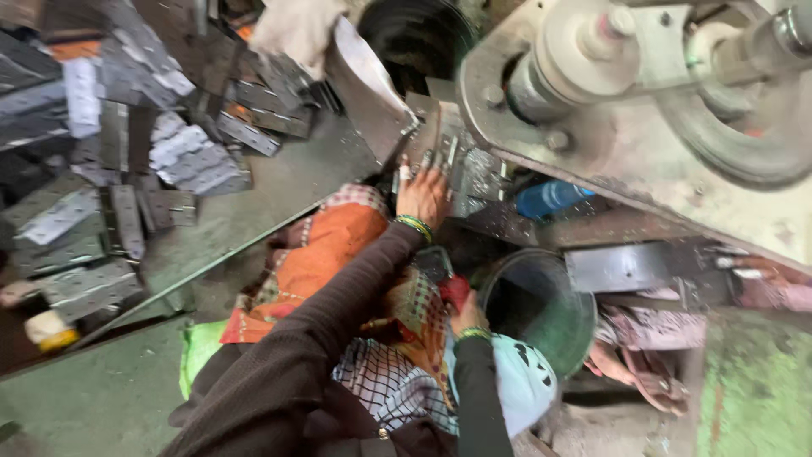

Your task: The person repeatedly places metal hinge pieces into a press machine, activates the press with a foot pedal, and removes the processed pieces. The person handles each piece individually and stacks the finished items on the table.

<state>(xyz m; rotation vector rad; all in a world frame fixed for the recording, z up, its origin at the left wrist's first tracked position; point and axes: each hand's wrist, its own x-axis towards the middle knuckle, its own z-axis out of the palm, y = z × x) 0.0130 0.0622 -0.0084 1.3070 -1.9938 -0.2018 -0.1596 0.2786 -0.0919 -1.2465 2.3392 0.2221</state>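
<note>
A: Where was the person's left hand (423,193)?

B: Up at the press machine (643,127), fingers spread open against a small flat metal piece (468,169) lying on its bed — touching, not clasping it.

A: And the right hand (468,315)?

B: Lower, beside the rim of a green bucket (554,338). It was half hidden by cloth; whether it gripped anything could not be told.

A: Anything else?

B: A heap of punched metal plates (127,161) lay on the sheet to the left — well apart from both hands.

The left hand (423,193) reaches forward on an outstretched, dark-sleeved arm, fingers spread. The right hand (468,315) sits lower, near the lap, fingers curled.
</note>
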